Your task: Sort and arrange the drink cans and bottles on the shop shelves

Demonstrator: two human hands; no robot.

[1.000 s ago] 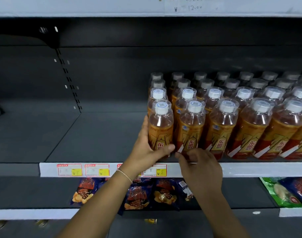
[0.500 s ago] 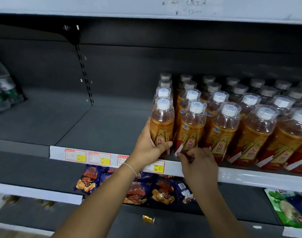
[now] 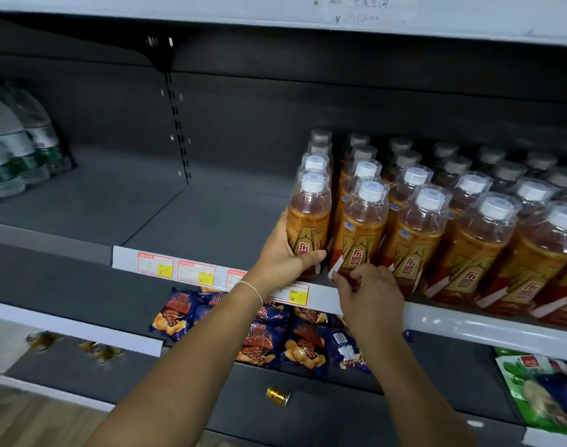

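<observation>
Several rows of orange drink bottles with white caps (image 3: pixel 469 227) fill the right half of the dark shelf (image 3: pixel 191 227). My left hand (image 3: pixel 282 256) grips the front-left bottle (image 3: pixel 309 217) low on its label, thumb across the front. The fingertips of my right hand (image 3: pixel 369 288) pinch the base of the second front bottle (image 3: pixel 361 227), right beside the first. Both bottles stand upright at the shelf's front edge.
Clear water bottles (image 3: pixel 14 146) stand at the far left of the shelf. The white price rail (image 3: pixel 185 269) carries red and yellow tags. Below lie blue snack bags (image 3: pixel 275 337), green bags (image 3: pixel 540 388), and a small gold can (image 3: pixel 277 395).
The view has swung left and tilted, bringing the water bottles into sight. Both hands stay on the same two front bottles, with hardly any shift.
</observation>
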